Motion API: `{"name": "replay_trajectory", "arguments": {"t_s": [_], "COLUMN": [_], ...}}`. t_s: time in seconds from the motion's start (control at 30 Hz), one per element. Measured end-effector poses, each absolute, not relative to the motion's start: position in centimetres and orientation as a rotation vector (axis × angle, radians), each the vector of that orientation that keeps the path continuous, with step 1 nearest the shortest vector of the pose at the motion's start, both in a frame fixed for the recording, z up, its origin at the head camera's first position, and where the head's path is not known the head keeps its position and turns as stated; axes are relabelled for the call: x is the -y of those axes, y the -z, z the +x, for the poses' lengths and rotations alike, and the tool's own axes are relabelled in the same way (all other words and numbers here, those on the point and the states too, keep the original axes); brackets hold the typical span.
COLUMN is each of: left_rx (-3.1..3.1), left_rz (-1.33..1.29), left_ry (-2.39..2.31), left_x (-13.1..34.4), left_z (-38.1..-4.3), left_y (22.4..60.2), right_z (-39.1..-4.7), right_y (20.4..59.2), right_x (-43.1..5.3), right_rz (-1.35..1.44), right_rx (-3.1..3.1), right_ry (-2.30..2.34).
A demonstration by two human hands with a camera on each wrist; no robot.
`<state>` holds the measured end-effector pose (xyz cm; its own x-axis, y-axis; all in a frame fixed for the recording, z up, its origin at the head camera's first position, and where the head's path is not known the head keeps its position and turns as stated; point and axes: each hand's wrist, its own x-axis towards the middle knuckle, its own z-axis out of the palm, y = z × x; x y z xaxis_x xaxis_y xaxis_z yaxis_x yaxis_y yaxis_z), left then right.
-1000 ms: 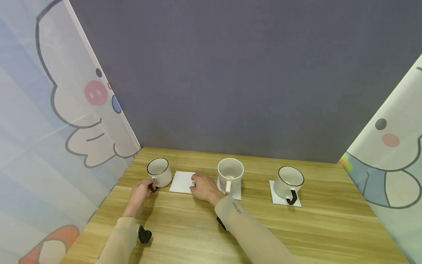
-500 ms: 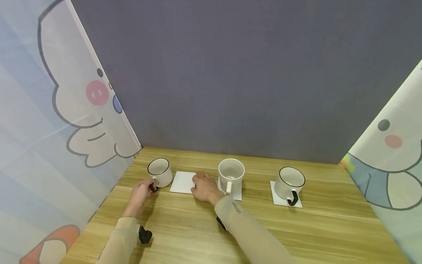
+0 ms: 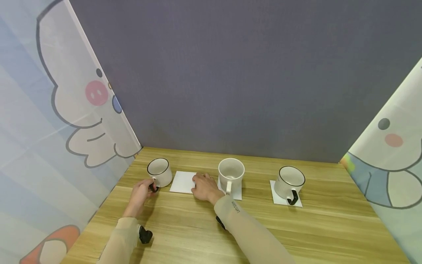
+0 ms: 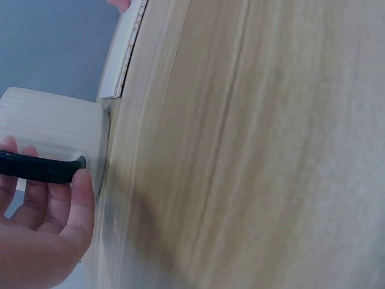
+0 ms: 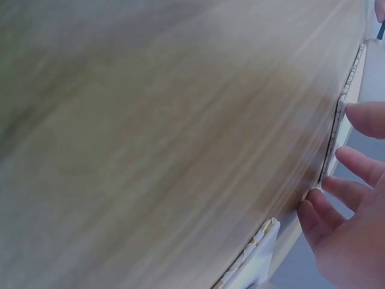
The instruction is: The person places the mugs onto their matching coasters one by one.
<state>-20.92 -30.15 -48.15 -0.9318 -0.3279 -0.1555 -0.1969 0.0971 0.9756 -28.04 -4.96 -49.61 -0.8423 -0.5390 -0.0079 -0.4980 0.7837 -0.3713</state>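
Observation:
A white mug with a dark rim stands upright at the left, to the left of a square white coaster. My left hand pinches its black handle between thumb and fingers. My right hand reaches to the right part of that coaster. In the right wrist view the thumb touches the coaster's edge, and the spread fingertips lie along or near it. The hand covers the coaster's right end in the head view. A taller white mug stands on another coaster just right of this hand.
A third mug, dark-rimmed with a black handle, stands on a white coaster farther right. Behind the wooden table rises a grey panel. Cartoon-printed curtains hang at both sides.

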Motion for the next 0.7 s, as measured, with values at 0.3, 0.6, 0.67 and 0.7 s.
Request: {"name": "replay_trajectory", "arguments": {"t_s": [0.3,0.6,0.67,0.7], "left_rx": [2.249,2.297,2.325,2.336], "left_rz": [0.549,0.522,0.509,0.507], "left_ry": [1.980,1.974,1.956,1.946], "left_x": [30.09,30.37,30.48,30.48], "left_z": [-20.88,-20.58,-20.60,-20.65], "left_y": [47.99,47.61,47.62,47.56], "right_z": [-27.97,-28.11,-28.09,-28.12], "right_y": [49.79,49.73,49.65,49.63], "right_x": [4.74,5.03,5.03,5.02], "right_rz": [-0.854,-0.849,-0.837,-0.832], "right_rx": [-2.857,-2.875,-2.872,-2.872], "right_ry": [0.530,0.515,0.519,0.524]}}
